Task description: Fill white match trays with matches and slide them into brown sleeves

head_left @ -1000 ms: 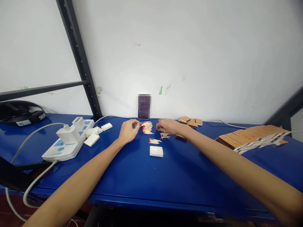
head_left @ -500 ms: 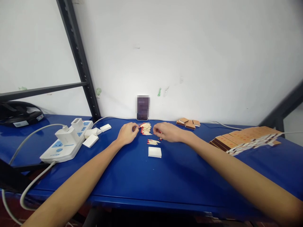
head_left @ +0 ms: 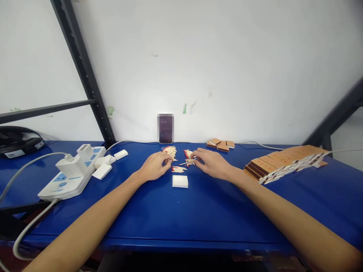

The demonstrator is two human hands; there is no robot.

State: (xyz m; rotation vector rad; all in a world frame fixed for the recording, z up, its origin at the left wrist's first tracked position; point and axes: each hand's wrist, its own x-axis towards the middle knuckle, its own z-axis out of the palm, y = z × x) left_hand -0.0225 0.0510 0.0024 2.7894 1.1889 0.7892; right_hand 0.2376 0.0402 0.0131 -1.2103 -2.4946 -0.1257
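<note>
My left hand (head_left: 155, 166) is at the near side of a heap of red-tipped matches (head_left: 169, 151), partly covering it. Its thumb and forefinger are pinched together, and I cannot make out what is between them. Over a second, looser pile of matches (head_left: 188, 158) is my right hand (head_left: 211, 162), thumb and fingers bent but apart, fingertips at the pile's right edge. A small row of matches (head_left: 178, 169) lies between the hands, slightly nearer me. Just in front of that row is a white matchbox tray (head_left: 180, 181).
On the left stand a white power strip (head_left: 70, 177) with chargers and several white trays (head_left: 102, 170). A phone (head_left: 165, 128) leans on the wall. Brown matchbox sleeves (head_left: 222, 145) lie at the back, and a long stack of matchboxes (head_left: 286, 162) is on the right.
The view has swung slightly right. My left hand has come nearer, to the front of its match heap. My right hand has shifted right with fingers parted, uncovering the looser pile.
</note>
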